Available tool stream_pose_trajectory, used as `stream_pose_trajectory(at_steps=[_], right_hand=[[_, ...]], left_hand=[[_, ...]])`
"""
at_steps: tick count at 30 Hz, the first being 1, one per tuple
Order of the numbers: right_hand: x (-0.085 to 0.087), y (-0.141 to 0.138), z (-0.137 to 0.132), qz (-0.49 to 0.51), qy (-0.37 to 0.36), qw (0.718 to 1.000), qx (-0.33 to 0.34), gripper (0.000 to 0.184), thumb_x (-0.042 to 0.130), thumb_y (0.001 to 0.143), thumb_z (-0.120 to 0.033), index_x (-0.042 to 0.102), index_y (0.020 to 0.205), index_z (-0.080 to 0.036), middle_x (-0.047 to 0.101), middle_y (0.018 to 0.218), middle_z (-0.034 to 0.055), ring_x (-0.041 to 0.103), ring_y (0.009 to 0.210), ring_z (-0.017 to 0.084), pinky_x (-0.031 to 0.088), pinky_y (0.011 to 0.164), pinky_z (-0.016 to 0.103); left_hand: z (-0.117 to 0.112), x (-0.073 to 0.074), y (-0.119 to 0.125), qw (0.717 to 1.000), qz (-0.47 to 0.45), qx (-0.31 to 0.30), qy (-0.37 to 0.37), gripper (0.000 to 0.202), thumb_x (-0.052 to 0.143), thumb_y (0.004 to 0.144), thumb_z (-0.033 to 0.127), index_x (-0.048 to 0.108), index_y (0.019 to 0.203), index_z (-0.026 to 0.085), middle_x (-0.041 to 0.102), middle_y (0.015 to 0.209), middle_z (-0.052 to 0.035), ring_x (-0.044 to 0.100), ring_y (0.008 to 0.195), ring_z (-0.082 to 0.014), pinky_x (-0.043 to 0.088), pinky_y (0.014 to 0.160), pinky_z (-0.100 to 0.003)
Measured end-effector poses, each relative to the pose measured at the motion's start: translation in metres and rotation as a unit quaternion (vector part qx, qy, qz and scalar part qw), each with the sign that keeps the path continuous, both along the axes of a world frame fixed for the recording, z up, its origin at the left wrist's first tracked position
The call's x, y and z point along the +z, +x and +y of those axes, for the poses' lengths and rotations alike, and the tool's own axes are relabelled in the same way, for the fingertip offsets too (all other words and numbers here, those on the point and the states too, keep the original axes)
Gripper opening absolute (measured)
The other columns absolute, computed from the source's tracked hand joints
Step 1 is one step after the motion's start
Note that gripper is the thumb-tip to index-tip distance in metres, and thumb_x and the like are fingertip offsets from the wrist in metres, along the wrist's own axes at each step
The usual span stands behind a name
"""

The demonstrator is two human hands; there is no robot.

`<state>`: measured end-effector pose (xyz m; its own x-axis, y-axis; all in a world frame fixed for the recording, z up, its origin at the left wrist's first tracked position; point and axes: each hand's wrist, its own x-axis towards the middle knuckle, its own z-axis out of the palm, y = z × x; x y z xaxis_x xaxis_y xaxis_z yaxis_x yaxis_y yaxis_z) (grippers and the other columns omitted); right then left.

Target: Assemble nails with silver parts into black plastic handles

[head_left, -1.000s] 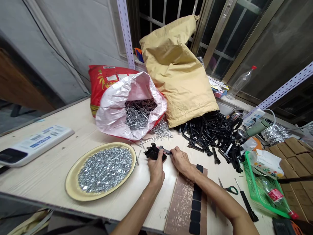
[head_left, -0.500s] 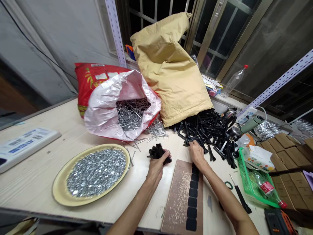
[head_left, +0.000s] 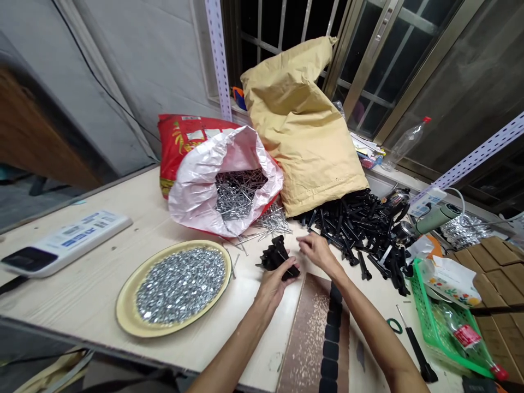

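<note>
In the head view, my left hand (head_left: 275, 281) is closed around a bundle of black plastic pieces (head_left: 278, 257), held just above the table. To its right is my right hand (head_left: 318, 252), its fingers bent together and pointing at the bundle, a small gap away. Whether anything sits between those fingertips is hidden. Behind my right hand spreads a heap of similar black pieces (head_left: 360, 218), partly under a tan paper sack (head_left: 315, 147). Below my hands lies a brown board (head_left: 305, 349) bearing a row of black rounded-square pads (head_left: 331, 334).
On the left stand a yellow-rimmed dish (head_left: 123, 305) of metal washers and a white device (head_left: 69, 240). A red sack (head_left: 180, 147) of nails opens toward me. At right are a screwdriver (head_left: 417, 349), a green basket (head_left: 429, 333) and cardboard boxes (head_left: 497, 259).
My right hand has moved left, away from the black heap and toward the bundle. The left hand has turned the bundle somewhat. The camera view has shifted left.
</note>
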<state>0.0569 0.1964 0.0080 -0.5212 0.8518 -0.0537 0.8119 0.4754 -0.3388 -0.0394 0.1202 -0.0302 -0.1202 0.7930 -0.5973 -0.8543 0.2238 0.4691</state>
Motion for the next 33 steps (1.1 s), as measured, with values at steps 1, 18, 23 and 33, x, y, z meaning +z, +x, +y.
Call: stream_pose_trajectory(at_steps=[1, 18, 23, 33], right_hand=[[-0.001, -0.007, 0.011, -0.018, 0.017, 0.999, -0.022, 0.025, 0.044, 0.088, -0.012, 0.068, 0.093, -0.015, 0.062, 0.086, 0.005, 0.058, 0.079, 0.014, 0.041, 0.07, 0.022], [0.006, -0.007, 0.008, -0.178, 0.033, 0.982, -0.058, 0.023, 0.043, 0.089, -0.014, 0.06, 0.104, -0.019, 0.064, 0.093, 0.0078, 0.061, 0.079, 0.018, 0.038, 0.063, 0.024], [0.043, 0.029, -0.003, -0.065, 0.142, 0.987, -0.031, 0.023, 0.04, 0.095, -0.024, 0.062, 0.103, -0.023, 0.06, 0.093, 0.0053, 0.06, 0.082, 0.015, 0.042, 0.066, 0.023], [0.085, 0.039, -0.025, 0.256, 0.252, 0.929, 0.091, 0.012, 0.048, 0.09, -0.019, 0.06, 0.091, -0.02, 0.062, 0.081, 0.0021, 0.06, 0.073, 0.013, 0.049, 0.067, 0.023]], left_hand=[[0.001, 0.0, -0.001, 1.0, -0.003, 0.014, -0.01, 0.036, 0.08, 0.049, 0.009, 0.066, 0.082, 0.014, 0.067, 0.065, -0.0004, 0.063, 0.057, -0.0153, 0.052, 0.056, -0.03], [0.003, 0.006, -0.004, 0.995, 0.013, 0.048, 0.088, 0.033, 0.078, 0.047, 0.035, 0.065, 0.068, 0.013, 0.068, 0.059, -0.0016, 0.066, 0.062, -0.0184, 0.049, 0.074, -0.033], [0.001, 0.005, -0.001, 0.99, 0.079, 0.018, 0.117, 0.034, 0.081, 0.04, 0.029, 0.067, 0.067, 0.014, 0.068, 0.061, -0.0002, 0.065, 0.06, -0.0165, 0.049, 0.072, -0.031], [-0.007, 0.004, 0.001, 0.939, 0.323, -0.046, 0.107, 0.027, 0.071, 0.058, 0.03, 0.073, 0.081, 0.017, 0.075, 0.086, -0.0079, 0.067, 0.09, -0.0249, 0.049, 0.081, -0.033]])
